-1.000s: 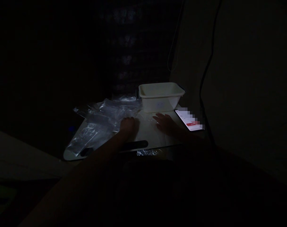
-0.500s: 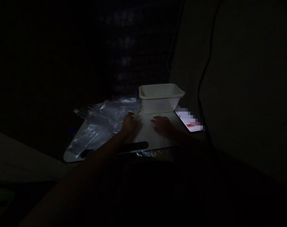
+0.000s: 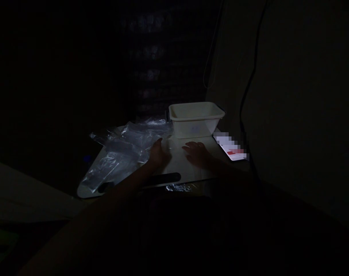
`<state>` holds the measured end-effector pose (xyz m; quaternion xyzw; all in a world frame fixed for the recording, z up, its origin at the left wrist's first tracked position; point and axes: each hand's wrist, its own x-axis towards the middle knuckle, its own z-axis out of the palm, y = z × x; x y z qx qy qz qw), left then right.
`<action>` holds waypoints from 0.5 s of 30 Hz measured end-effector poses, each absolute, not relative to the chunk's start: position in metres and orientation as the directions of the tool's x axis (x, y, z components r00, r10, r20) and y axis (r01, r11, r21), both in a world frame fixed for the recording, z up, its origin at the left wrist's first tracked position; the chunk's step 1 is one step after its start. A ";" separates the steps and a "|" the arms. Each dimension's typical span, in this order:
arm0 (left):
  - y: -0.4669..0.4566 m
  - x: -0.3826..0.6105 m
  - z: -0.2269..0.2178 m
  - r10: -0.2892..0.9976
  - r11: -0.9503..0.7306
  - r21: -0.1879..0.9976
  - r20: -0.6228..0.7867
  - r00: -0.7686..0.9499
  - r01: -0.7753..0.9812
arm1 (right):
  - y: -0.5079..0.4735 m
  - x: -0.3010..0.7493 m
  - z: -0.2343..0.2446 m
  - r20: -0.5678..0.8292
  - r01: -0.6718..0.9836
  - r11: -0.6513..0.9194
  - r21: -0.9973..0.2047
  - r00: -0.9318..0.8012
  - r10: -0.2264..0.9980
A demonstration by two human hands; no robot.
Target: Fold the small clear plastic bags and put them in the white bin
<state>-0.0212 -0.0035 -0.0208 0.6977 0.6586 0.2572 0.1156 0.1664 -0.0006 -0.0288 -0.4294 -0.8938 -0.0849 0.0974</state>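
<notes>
Front plastic bag (image 3: 107,168): long axis slants away rightward
Left hand (image 3: 158,154): fingers too dark to tell
Right hand (image 3: 197,153): fingers loosely spread

the tub (image 3: 193,128) is cream; the plastic bags (image 3: 113,163) clear with silvery glints; the worktop (image 3: 190,175) off-white; the phone screen (image 3: 230,147) white and red.

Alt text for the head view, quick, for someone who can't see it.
A person's left hand and right hand are over a pale table, crumpled clear plastic to their left, a lit phone to the right and a cream tub beyond; surroundings are dark.
</notes>
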 end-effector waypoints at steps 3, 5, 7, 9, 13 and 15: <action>-0.009 -0.018 -0.021 0.964 -0.194 0.535 0.257 0.061 0.823 | 0.000 0.166 -0.028 0.259 0.787 0.614 0.060 -0.606 0.752; -0.011 -0.016 -0.020 0.960 -0.250 0.588 0.257 0.116 0.770 | 0.001 0.165 -0.027 0.266 0.789 0.612 0.052 -0.601 0.753; -0.012 -0.016 -0.018 0.960 -0.267 0.661 0.244 0.136 0.701 | 0.002 0.163 -0.027 0.267 0.788 0.614 0.046 -0.602 0.753; -0.013 -0.015 -0.016 0.970 -0.241 0.764 0.216 0.114 0.599 | 0.003 0.163 -0.028 0.261 0.781 0.623 0.041 -0.611 0.748; -0.016 -0.012 -0.010 0.995 -0.098 0.955 0.088 0.050 0.280 | 0.005 0.165 -0.031 0.253 0.778 0.627 0.041 -0.615 0.747; -0.016 -0.011 -0.010 0.998 -0.049 0.985 0.043 0.037 0.168 | 0.006 0.166 -0.032 0.262 0.786 0.618 0.040 -0.605 0.752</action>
